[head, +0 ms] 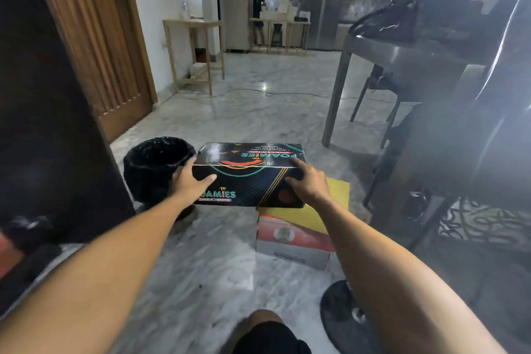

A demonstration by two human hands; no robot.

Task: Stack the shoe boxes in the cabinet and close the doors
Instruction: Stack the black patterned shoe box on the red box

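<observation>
Both hands clasp the black shoe box's ends.

The black shoe box in the middle of the frame is showing words. On its top, big teal letters are reading "FOAMIES", and they are sitting upside down. A small red strip is sitting just under that word, with tiny lines of print near it, but all of that is too small to read. On the front side of the box, at the lower left, teal letters are showing "OAMIES". The left hand is covering the first letter. Under it, a small strip is reading "SKECHERS", a bit blurry.
</observation>
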